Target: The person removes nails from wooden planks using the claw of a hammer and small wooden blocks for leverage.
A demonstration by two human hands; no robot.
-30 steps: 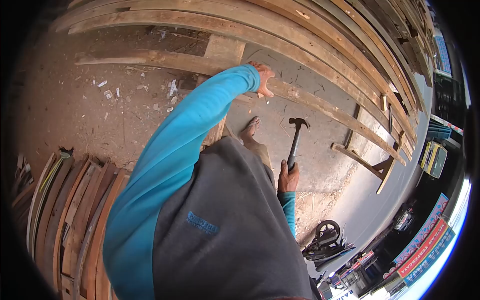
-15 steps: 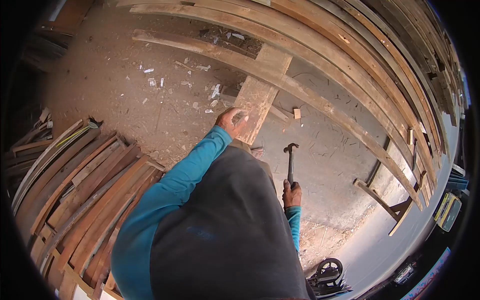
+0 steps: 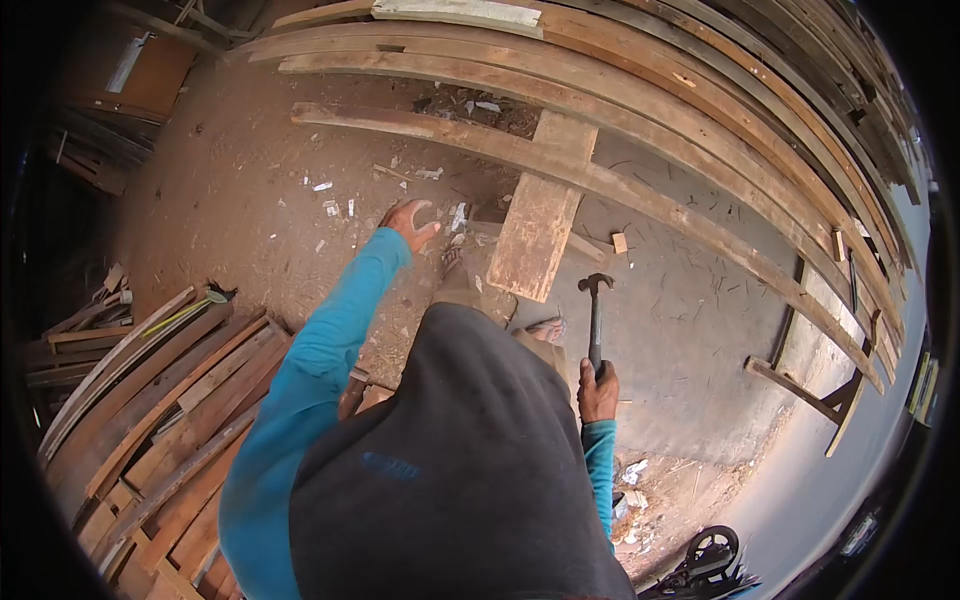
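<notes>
My right hand (image 3: 599,391) is closed round the handle of a claw hammer (image 3: 597,325), its head pointing away from me. Out to the left, my left hand (image 3: 410,222) hangs over the littered floor with its fingers apart and curved, holding nothing. Between the hands lies a short wide board (image 3: 535,235), worn and pale at its near end. A long timber beam (image 3: 640,188) crosses over this board. My left hand is apart from the board, to its left.
Long planks (image 3: 700,130) run in rows across the far side and right. Stacked timber (image 3: 200,390) fills the near left. A small wood block (image 3: 619,243) and scattered nails lie on the concrete. A wheel (image 3: 712,552) shows at lower right.
My left hand has moved left, away from the wide board, and its fingers have spread. My right hand still holds the hammer. The view has shifted, and a foot has come into view on the left.
</notes>
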